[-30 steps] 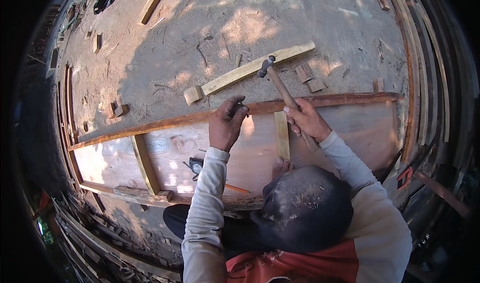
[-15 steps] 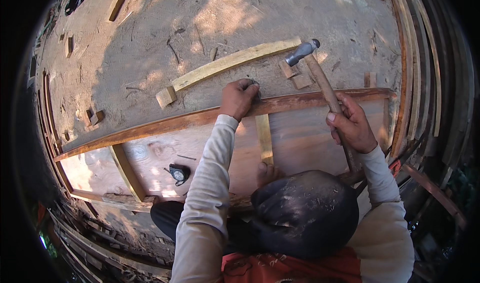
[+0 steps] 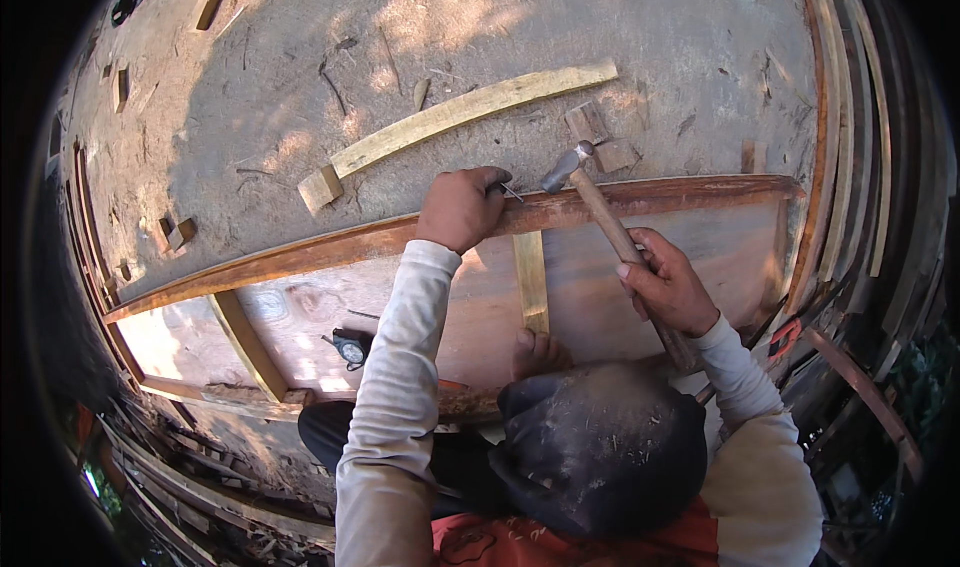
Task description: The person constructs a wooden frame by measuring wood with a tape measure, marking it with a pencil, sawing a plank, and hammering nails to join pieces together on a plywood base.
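Note:
My left hand [image 3: 460,209] pinches a thin nail [image 3: 512,194] between thumb and fingers. The nail slants over the long reddish-brown rail [image 3: 350,244] of a wooden frame. My right hand [image 3: 672,283] grips the wooden handle of a hammer [image 3: 608,210]. Its metal head is just beyond the rail, a short way right of the nail and apart from it. Pinkish plywood [image 3: 600,277] lies within the frame, and a yellowish crosspiece [image 3: 532,272] meets the rail between my hands. My bare foot [image 3: 540,353] is at the crosspiece's near end.
A tape measure [image 3: 350,348] rests on the plywood, left of my left forearm. Past the rail, a yellowish batten [image 3: 470,112] and small wood blocks [image 3: 320,189] lie on the dusty ground. Long timber strips [image 3: 850,137] line the right side, and more timber [image 3: 200,487] is piled lower left.
My right hand has lowered the hammer, its head moving down and left toward the nail. My left hand has shifted slightly left and turned, so the nail shows more clearly.

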The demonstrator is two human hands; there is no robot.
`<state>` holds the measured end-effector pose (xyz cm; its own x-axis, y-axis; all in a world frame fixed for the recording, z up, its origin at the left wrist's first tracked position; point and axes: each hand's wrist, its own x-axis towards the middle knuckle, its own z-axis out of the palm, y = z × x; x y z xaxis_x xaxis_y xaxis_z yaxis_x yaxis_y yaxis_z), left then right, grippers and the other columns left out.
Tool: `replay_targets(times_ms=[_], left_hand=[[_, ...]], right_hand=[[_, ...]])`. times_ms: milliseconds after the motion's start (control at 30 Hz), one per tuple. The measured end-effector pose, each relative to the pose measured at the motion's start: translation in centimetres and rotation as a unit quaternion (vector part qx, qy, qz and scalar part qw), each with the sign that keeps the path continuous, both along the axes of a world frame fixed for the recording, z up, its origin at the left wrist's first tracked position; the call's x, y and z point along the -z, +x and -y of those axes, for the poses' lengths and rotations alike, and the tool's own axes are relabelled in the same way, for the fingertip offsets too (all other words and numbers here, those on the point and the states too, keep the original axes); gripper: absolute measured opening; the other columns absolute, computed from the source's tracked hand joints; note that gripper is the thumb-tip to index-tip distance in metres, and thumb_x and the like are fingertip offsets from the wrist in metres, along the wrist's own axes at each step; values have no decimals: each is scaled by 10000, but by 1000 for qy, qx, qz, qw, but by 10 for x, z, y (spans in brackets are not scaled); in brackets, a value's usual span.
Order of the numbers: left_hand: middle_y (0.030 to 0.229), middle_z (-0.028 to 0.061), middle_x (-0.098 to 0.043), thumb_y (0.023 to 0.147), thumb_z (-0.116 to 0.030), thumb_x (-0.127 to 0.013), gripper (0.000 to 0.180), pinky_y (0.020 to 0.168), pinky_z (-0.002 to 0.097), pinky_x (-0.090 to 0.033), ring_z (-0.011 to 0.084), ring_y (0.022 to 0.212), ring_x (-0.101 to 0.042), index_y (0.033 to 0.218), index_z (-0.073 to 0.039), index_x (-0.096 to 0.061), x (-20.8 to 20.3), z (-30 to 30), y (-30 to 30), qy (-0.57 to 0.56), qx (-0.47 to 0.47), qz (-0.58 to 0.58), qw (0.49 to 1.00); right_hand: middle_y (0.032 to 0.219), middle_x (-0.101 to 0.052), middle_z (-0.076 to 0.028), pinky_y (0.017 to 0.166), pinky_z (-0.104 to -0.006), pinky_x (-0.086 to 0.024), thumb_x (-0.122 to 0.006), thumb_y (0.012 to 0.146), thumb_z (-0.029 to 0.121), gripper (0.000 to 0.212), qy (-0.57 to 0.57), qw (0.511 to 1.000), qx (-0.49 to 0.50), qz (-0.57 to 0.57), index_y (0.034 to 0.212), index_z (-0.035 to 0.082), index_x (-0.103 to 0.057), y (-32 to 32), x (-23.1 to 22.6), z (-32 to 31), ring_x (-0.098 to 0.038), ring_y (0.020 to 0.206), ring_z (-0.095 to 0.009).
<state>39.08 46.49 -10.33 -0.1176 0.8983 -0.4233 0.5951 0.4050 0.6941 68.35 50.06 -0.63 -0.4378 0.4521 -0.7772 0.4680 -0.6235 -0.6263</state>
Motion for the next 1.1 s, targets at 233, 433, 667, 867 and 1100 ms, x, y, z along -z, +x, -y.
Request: replay_targets(times_ms=[233, 433, 667, 867, 1100], left_hand=[[925, 152, -748, 897, -265, -713, 244, 792, 370, -558, 286, 861, -729, 1039, -75, -767, -7, -12, -14, -17, 45, -57, 997], [856, 98, -745, 909, -261, -740, 237, 765, 334, -540, 207, 815, -705, 1022, -54, -769, -2, -10, -1, 74, -86, 121, 986], [853, 84, -755, 931, -214, -722, 248, 762, 290, -535, 126, 808, -690, 1031, 10, -751, 14, -8, 13, -15, -172, 208, 963], [821, 134, -742, 900, -233, -736, 221, 705, 337, -546, 220, 720, -712, 983, -29, -754, 14, -10, 14, 6, -151, 165, 975], [763, 138, -715, 888, -266, -739, 225, 672, 352, -538, 244, 677, -699, 939, -48, -756, 20, -8, 13, -22, -140, 164, 976]], right_hand=[[758, -570, -36, 456, -270, -422, -598, 969, 117, 439, -23, 999, 48, 9, 1360, -5, -440, 5, -4, -2, -520, 502, -101], [814, -592, -66, 471, -266, -439, -583, 972, 113, 480, 26, 985, 113, -131, 1401, -4, -404, 8, -6, -10, -564, 559, -115], [751, -551, -36, 493, -262, -455, -559, 997, 134, 544, 51, 996, 36, -61, 1479, -18, -355, -25, -32, -52, -536, 557, -105], [712, -533, -17, 463, -257, -435, -552, 1007, 162, 592, 75, 996, -42, -20, 1531, -9, -338, -49, -42, -87, -505, 537, -86], [710, -533, -9, 455, -265, -428, -562, 1011, 174, 541, 13, 989, -148, -5, 1487, -25, -401, -69, -40, -114, -521, 562, -78]])
